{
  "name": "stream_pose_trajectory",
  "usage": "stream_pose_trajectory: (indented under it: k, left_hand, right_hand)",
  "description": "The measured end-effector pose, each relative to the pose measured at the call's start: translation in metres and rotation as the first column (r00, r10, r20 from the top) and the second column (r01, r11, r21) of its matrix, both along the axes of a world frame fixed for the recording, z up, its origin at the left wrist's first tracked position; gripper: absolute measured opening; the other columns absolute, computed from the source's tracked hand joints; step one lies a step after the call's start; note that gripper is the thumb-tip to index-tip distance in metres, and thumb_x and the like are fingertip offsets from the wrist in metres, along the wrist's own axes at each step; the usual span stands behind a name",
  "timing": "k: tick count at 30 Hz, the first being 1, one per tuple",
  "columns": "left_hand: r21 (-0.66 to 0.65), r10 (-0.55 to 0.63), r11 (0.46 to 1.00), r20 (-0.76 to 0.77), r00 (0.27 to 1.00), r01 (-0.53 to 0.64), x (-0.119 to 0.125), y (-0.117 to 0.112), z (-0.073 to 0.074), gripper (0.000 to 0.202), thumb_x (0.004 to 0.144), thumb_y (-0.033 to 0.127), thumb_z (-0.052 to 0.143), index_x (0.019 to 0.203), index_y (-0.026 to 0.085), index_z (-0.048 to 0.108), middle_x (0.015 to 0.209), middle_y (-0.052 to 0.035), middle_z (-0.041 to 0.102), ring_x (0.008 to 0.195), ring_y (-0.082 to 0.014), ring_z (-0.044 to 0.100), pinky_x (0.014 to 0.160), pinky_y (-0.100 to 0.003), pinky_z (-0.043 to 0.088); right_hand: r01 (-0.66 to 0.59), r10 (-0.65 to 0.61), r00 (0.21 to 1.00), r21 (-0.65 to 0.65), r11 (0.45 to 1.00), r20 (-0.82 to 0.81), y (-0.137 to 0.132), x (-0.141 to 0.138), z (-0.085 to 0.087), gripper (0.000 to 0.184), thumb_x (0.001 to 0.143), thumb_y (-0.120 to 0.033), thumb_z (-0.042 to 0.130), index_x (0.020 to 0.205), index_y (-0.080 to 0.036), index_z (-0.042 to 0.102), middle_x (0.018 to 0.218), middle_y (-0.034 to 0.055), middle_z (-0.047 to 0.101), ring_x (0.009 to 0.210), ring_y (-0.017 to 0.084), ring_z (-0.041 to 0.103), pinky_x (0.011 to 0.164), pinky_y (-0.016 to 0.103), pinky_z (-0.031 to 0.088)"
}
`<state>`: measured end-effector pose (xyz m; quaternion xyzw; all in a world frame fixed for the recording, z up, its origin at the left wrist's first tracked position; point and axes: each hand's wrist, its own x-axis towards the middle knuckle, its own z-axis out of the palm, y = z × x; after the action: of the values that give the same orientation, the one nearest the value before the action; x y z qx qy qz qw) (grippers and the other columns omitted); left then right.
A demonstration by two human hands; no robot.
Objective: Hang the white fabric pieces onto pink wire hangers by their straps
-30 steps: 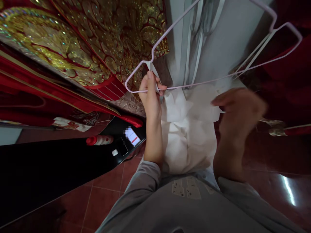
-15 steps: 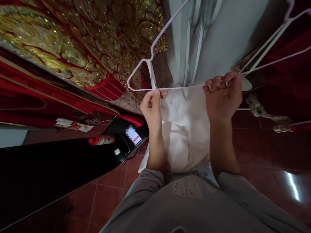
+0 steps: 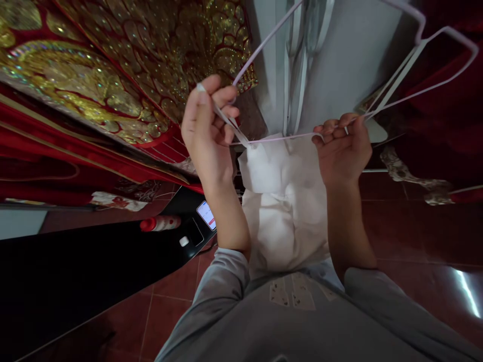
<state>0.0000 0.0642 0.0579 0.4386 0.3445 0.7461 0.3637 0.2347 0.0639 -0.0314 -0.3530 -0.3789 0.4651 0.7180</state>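
Observation:
A pale pink hanger [image 3: 269, 40] spans the upper middle, and a white garment [image 3: 279, 211] hangs below its lower bar. My left hand [image 3: 211, 125] is at the hanger's left end, thumb and fingers pinching a thin white strap [image 3: 228, 121]. That strap runs taut from the fingertips down to the garment's top edge, by the bar. On the other side my right hand [image 3: 343, 146] has its fingers closed on the hanger's lower bar. A second white strap loops up over the hanger's right shoulder notch. The hanger's left corner is hidden behind my left hand.
Red clothing with gold sequins [image 3: 151, 60] hangs close on the left. Below it, a black table [image 3: 94, 271] carries a red-capped bottle [image 3: 160, 223], a lit phone [image 3: 207, 215], a dark phone [image 3: 194, 232] and a small white case [image 3: 183, 241]. Dark red cloth hangs at right.
My left hand has moved up and left, pulling the strap away from the bar toward the hanger's left notch. My right hand has kept its hold, shifting only slightly.

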Motion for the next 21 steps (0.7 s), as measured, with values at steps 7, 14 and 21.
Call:
stream_pose_trajectory:
  k: [7,14,21]
  left_hand:
    - [-0.083,0.307,0.951,0.113,0.945,-0.299,-0.03,-0.004,-0.021,0.051,0.124,0.025,0.042,0.084,0.016,0.072,0.046,0.0064,0.057,0.037,-0.0023,0.051,0.038,-0.016,0.022]
    - [-0.183,0.301,0.935,-0.037,0.953,-0.303,-0.049,-0.023,-0.051,0.044,0.123,0.034,0.048,0.088,0.017,0.069,0.056,0.0027,0.068,0.035,-0.0019,0.048,0.039,-0.02,0.012]
    - [-0.25,0.027,0.967,-0.044,0.999,-0.037,-0.021,-0.032,-0.068,0.038,0.102,0.059,0.078,0.113,0.025,0.068,0.077,-0.0018,0.079,0.051,-0.0134,0.067,0.039,-0.02,0.028]
  right_hand:
    - [0.068,-0.069,0.998,0.02,0.997,0.009,0.0,0.001,0.001,0.063,0.088,-0.091,0.06,0.085,-0.029,0.05,0.076,0.0011,0.059,0.087,0.026,0.074,0.075,0.04,0.057]
    - [0.014,-0.014,0.997,-0.001,1.0,-0.075,-0.004,-0.005,0.001,0.056,0.091,-0.083,0.065,0.085,-0.029,0.054,0.079,0.0008,0.062,0.095,0.026,0.074,0.083,0.042,0.059]
    - [0.007,-0.018,0.974,-0.048,0.999,-0.225,-0.015,-0.021,0.018,0.052,0.099,-0.078,0.056,0.084,-0.028,0.054,0.078,-0.0008,0.06,0.09,0.022,0.07,0.083,0.037,0.057]
